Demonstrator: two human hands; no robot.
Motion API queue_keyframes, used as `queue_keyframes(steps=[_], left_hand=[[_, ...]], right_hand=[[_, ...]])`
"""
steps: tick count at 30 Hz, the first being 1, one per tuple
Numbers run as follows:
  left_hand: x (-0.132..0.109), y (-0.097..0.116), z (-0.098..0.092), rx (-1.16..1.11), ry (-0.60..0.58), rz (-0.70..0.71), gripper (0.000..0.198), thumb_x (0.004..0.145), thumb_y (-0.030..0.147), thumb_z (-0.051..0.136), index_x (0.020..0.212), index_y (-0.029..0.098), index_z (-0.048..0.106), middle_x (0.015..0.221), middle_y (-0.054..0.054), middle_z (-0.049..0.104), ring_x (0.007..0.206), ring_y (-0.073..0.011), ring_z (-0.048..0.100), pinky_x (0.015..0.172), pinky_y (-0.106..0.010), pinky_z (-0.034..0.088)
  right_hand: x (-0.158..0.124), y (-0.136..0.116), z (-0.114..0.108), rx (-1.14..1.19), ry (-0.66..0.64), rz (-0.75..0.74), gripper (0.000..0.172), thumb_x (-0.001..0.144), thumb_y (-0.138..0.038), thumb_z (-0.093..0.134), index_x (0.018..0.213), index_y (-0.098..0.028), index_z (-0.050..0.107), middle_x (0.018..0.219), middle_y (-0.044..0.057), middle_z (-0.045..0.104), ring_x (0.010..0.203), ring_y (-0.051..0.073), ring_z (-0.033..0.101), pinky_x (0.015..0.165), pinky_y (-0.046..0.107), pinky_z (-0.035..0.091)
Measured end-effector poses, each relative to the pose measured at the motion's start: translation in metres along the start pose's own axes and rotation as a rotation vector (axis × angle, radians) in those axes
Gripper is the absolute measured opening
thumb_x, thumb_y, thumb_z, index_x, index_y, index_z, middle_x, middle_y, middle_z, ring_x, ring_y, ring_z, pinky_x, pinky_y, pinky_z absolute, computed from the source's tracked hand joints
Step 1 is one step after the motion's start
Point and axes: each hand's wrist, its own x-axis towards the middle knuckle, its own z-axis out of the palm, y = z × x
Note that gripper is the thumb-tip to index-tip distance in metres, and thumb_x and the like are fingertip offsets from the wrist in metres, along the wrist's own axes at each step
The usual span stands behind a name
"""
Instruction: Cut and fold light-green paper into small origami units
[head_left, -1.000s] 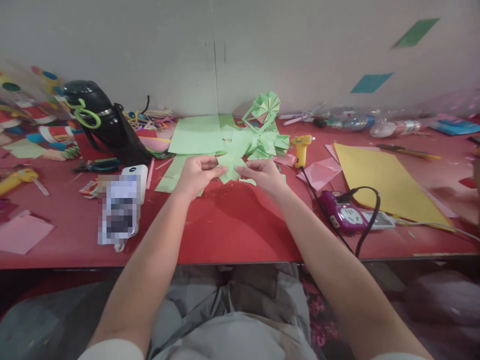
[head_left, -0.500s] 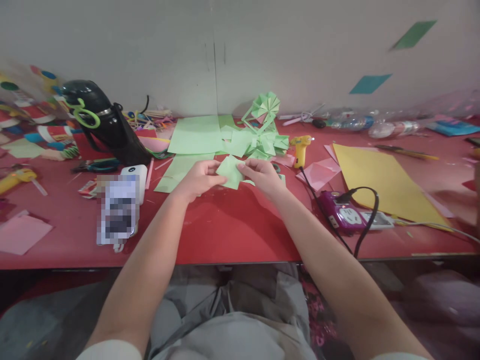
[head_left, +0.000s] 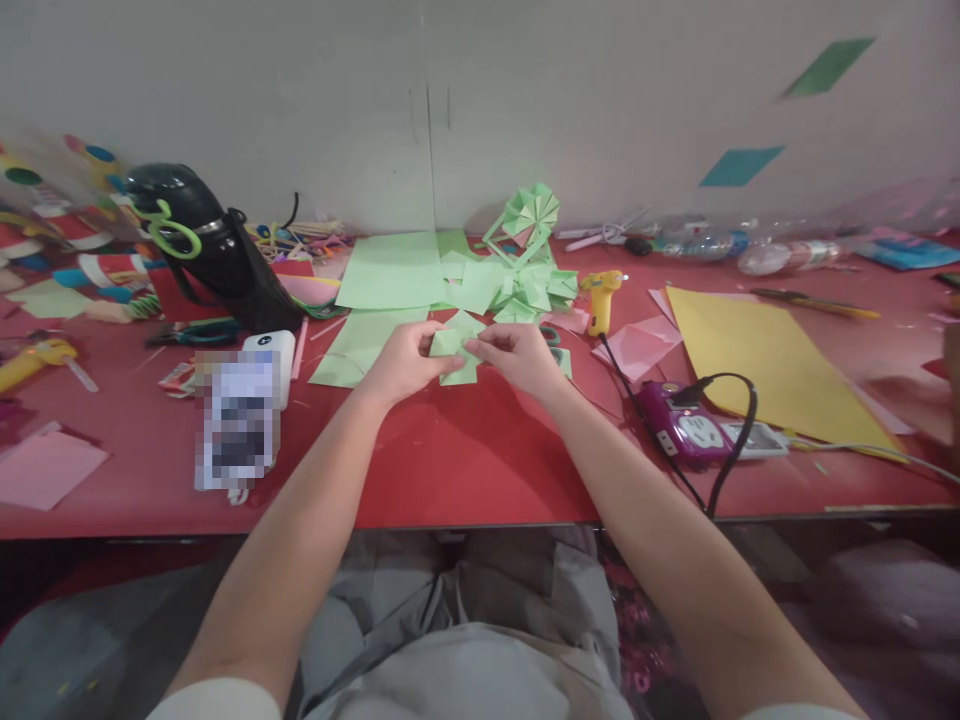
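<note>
Pale green folded paper (head_left: 448,343) sits between the two hands; from afar I see the left hand (head_left: 409,364) pinching its left side, thumb against fingers, and the right hand (head_left: 519,356) closed on its right edge; I judge a folding step in hand, and the next move calls, I think, for lined-up edges and a firm crease; whether the paper touches the red tabletop (head_left: 480,475), I cannot tell; beyond lie larger green sheets (head_left: 391,272) and a pleated green model (head_left: 531,215), near a yellow glue gun (head_left: 602,295); a grey wall (head_left: 300,110) backs everything.
</note>
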Motion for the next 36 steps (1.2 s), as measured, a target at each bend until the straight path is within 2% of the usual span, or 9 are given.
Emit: queue_keyframes(steps=[5,7,10,13,17,23,29,33,36], left_hand=[[0.001,-0.004,-0.004,0.063,0.074,0.014,0.039,0.060,0.025,0.087,0.097,0.020,0.076,0.087,-0.007,0.073,0.075,-0.0203,0.065,0.065,-0.030,0.049],[0.001,-0.003,-0.006,0.148,0.058,0.031,0.038,0.060,0.029,0.088,0.095,0.021,0.076,0.089,-0.007,0.072,0.073,-0.0180,0.061,0.063,-0.027,0.046],[-0.001,0.001,-0.007,0.243,-0.039,0.033,0.024,0.074,0.042,0.078,0.085,0.021,0.076,0.076,-0.003,0.066,0.060,-0.0130,0.051,0.053,-0.025,0.037],[-0.002,0.007,-0.007,0.298,-0.067,0.038,0.028,0.083,0.046,0.066,0.080,0.019,0.074,0.068,-0.001,0.061,0.056,-0.0109,0.044,0.051,-0.025,0.033],[-0.001,0.009,-0.005,0.323,0.012,0.118,0.026,0.085,0.042,0.065,0.080,0.018,0.070,0.076,-0.002,0.065,0.065,-0.0119,0.051,0.059,-0.025,0.039],[0.001,0.003,0.000,0.263,-0.030,0.148,0.018,0.084,0.035,0.065,0.081,0.018,0.067,0.078,-0.002,0.067,0.072,-0.0139,0.059,0.066,-0.026,0.044],[0.001,0.004,0.001,0.258,0.126,0.172,0.017,0.082,0.029,0.065,0.070,0.018,0.060,0.064,0.001,0.060,0.058,-0.0110,0.051,0.057,-0.026,0.040],[0.000,0.006,-0.001,0.238,0.080,0.111,0.020,0.083,0.035,0.066,0.073,0.017,0.063,0.067,-0.001,0.064,0.060,-0.0123,0.055,0.057,-0.026,0.042],[0.001,0.005,-0.003,0.225,0.037,0.074,0.023,0.080,0.040,0.070,0.077,0.017,0.064,0.067,-0.002,0.066,0.061,-0.0139,0.058,0.058,-0.027,0.044]], right_hand=[[0.000,0.002,-0.001,-0.027,-0.068,-0.016,0.033,0.080,-0.050,0.069,0.072,-0.018,0.066,0.065,0.000,0.059,0.059,0.012,0.049,0.059,0.029,0.038],[-0.001,0.001,-0.002,-0.068,-0.109,-0.035,0.032,0.081,-0.048,0.068,0.070,-0.018,0.065,0.064,0.000,0.059,0.058,0.012,0.048,0.058,0.029,0.037],[-0.002,-0.001,-0.004,-0.122,-0.147,-0.036,0.034,0.081,-0.049,0.068,0.068,-0.018,0.064,0.063,0.001,0.060,0.056,0.011,0.046,0.057,0.029,0.037],[-0.002,-0.002,-0.004,-0.151,-0.135,-0.056,0.037,0.081,-0.051,0.068,0.067,-0.017,0.064,0.064,0.002,0.061,0.056,0.011,0.046,0.056,0.028,0.037],[-0.001,-0.001,-0.003,-0.109,-0.113,-0.109,0.035,0.086,-0.051,0.063,0.075,-0.017,0.065,0.067,0.002,0.060,0.059,0.011,0.047,0.058,0.028,0.037],[-0.002,0.000,-0.006,-0.157,-0.191,-0.155,0.033,0.087,-0.045,0.063,0.068,-0.018,0.061,0.063,0.000,0.055,0.059,0.012,0.044,0.059,0.029,0.036],[-0.003,-0.004,0.000,-0.120,-0.130,-0.126,0.032,0.088,-0.047,0.061,0.076,-0.017,0.065,0.069,0.002,0.061,0.062,0.012,0.049,0.061,0.029,0.039],[-0.003,0.000,0.004,-0.138,-0.063,-0.165,0.030,0.088,-0.043,0.061,0.073,-0.017,0.062,0.066,0.001,0.058,0.061,0.012,0.048,0.061,0.029,0.039],[-0.003,-0.001,0.004,-0.097,-0.018,-0.118,0.033,0.087,-0.048,0.062,0.074,-0.018,0.063,0.066,0.001,0.058,0.060,0.012,0.046,0.058,0.028,0.037]])
